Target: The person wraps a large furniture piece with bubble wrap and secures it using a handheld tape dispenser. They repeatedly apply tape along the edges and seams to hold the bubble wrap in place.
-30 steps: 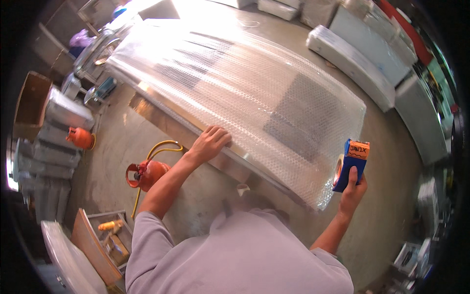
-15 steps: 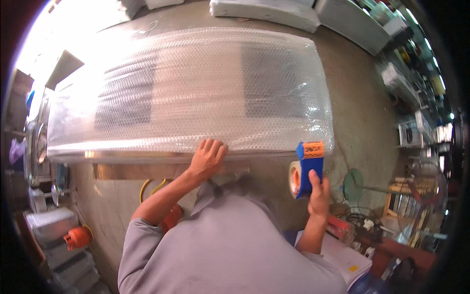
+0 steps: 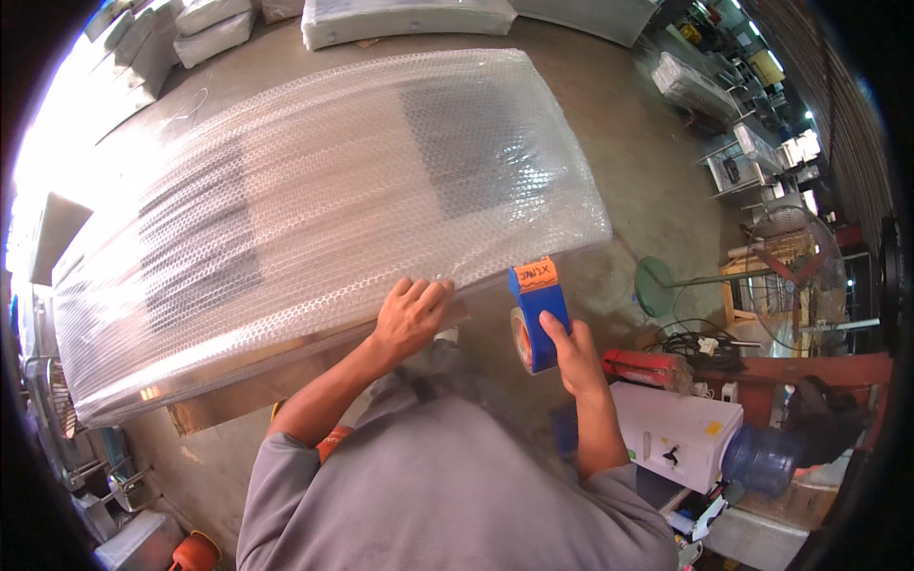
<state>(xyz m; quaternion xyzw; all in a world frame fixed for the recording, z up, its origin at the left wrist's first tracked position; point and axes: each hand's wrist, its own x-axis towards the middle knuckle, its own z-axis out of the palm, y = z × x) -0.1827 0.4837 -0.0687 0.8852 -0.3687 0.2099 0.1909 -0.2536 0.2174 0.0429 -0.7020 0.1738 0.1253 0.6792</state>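
Observation:
A long, box-shaped piece covered in clear bubble wrap (image 3: 333, 200) lies in front of me, with darker panels and a paler middle showing through. My left hand (image 3: 414, 316) is at its near edge, fingers curled over and pressed on the wrap. To the right, my right hand (image 3: 571, 354) grips a blue tape dispenser (image 3: 547, 328) with an orange label on its head and a roll of tape in it. The dispenser is held upright just off the near edge, right of my left hand. Whether its tape touches the wrap I cannot tell.
A standing fan (image 3: 795, 271) with a green round base is at the right. Near my right arm are a red fire extinguisher (image 3: 643, 366), a white box (image 3: 676, 433) and a blue water bottle (image 3: 762, 462). An orange gas cylinder (image 3: 195, 552) stands lower left. Wrapped pieces (image 3: 409, 21) lie beyond.
My view has turned, so the wrapped piece now slants up to the right. The tape dispenser in my right hand has come closer to my left hand, which stays on the edge.

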